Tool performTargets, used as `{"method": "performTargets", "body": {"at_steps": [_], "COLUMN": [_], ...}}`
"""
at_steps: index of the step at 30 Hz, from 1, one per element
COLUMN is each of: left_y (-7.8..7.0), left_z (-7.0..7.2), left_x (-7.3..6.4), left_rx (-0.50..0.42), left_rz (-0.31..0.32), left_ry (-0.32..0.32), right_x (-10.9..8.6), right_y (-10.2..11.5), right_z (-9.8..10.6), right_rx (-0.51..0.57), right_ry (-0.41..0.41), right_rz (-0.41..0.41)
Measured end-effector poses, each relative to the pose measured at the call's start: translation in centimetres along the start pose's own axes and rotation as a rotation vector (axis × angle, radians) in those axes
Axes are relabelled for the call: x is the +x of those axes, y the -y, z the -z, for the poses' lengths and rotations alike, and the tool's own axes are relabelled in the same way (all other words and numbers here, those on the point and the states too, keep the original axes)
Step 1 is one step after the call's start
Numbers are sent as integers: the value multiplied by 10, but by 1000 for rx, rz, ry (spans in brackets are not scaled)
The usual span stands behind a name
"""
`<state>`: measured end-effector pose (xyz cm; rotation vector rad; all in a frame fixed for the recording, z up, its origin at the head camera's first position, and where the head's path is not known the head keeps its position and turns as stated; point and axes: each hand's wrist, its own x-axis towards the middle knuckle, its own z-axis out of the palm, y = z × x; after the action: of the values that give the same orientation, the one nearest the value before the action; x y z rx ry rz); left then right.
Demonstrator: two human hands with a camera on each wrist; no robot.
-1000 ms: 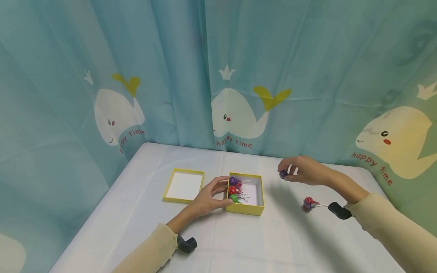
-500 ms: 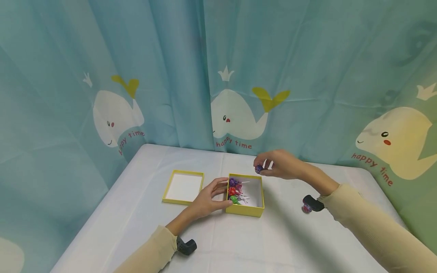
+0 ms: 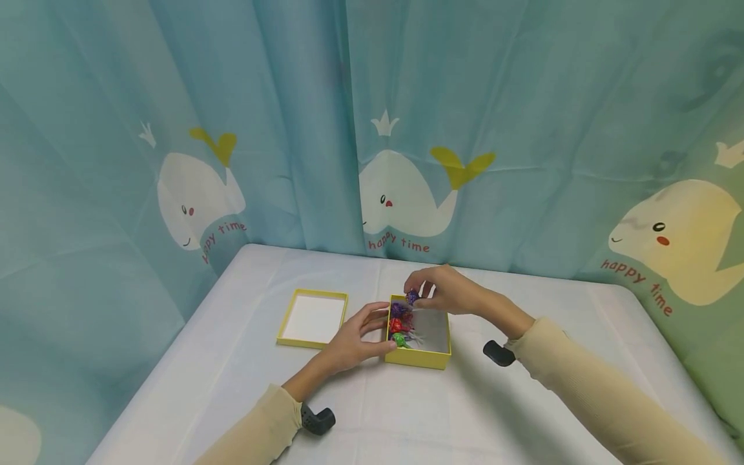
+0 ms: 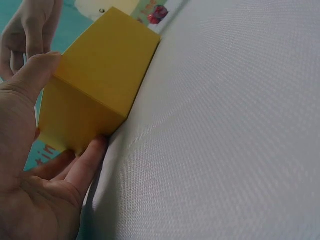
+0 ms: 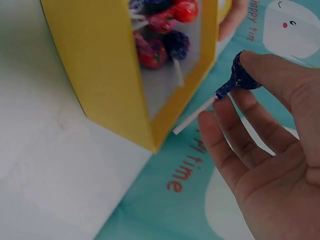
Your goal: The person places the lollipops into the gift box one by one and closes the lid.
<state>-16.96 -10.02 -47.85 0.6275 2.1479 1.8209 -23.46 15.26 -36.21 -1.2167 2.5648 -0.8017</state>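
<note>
My left hand (image 3: 349, 339) holds the left side of an open yellow box (image 3: 415, 359), thumb at the near corner and fingers along the side. Inside lie several wrapped lollipops, including a red one (image 3: 396, 325) and a green one (image 3: 398, 339), heads toward the left wall. Above the box's back left corner, my right hand (image 3: 450, 289) pinches a dark blue-purple lollipop (image 5: 243, 75) by its wrapped head. Its white stick (image 5: 195, 116) points past the box rim in the right wrist view.
A shallow yellow-rimmed lid (image 3: 316, 318) with a white inside lies left of the box. Beyond the box, a red-wrapped lollipop (image 4: 158, 15) shows on the white tablecloth in the left wrist view. A blue whale-print curtain (image 3: 302, 161) hangs behind the table.
My right hand has carried the lollipop leftward from the right of the box to over its back left part. My left hand has stayed on the box. The right sleeve now covers the loose lollipops.
</note>
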Motion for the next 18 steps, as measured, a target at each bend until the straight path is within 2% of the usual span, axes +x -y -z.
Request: {"method": "performTargets", "body": {"at_steps": [7, 18], "left_y": [-3, 0], "left_z": [-1, 0], "left_x": [0, 0], "left_rx": [-13, -4], "left_rz": [2, -2], "left_ry": [-1, -3], "right_x": [5, 5], "right_y": [-5, -5], "right_z": [-20, -38], "right_rx": [-26, -113], "right_ry": [-39, -63], "right_rz": [22, -3]}}
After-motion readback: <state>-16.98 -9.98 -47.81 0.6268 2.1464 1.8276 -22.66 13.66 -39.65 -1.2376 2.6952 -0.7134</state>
